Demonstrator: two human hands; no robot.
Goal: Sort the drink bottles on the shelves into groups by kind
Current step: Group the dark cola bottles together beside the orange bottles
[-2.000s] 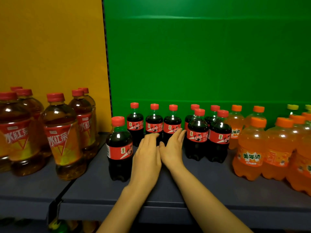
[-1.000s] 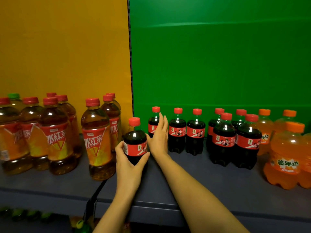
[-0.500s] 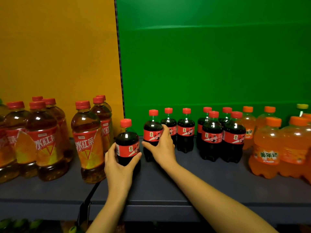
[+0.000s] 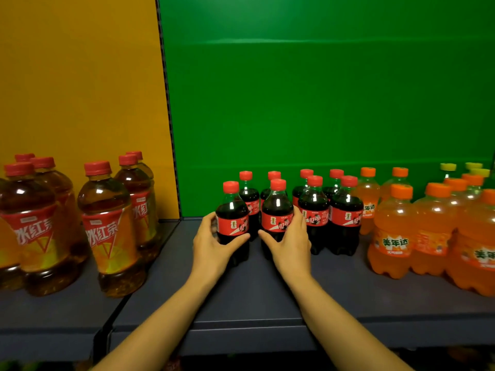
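Small dark cola bottles with red caps and red labels stand in two rows on the grey shelf (image 4: 251, 298) before the green panel. My left hand (image 4: 211, 242) wraps the front-left cola bottle (image 4: 232, 215). My right hand (image 4: 290, 243) wraps the cola bottle beside it (image 4: 277, 210). Both bottles stand upright on the shelf, close together, in line with two more front-row cola bottles (image 4: 345, 212). Orange soda bottles (image 4: 393, 231) are grouped to the right. Large iced-tea bottles (image 4: 112, 223) with red caps are grouped at the left, before the yellow panel.
A few yellow-capped bottles (image 4: 447, 170) show behind the orange soda at the far right. A dark upright (image 4: 167, 108) and a gap in the shelf divide the yellow bay from the green one. Bare shelf lies between the tea and the cola.
My left hand has slid its cola bottle to the right, away from the tea. My right hand has pulled a cola bottle forward beside it and closed around it.
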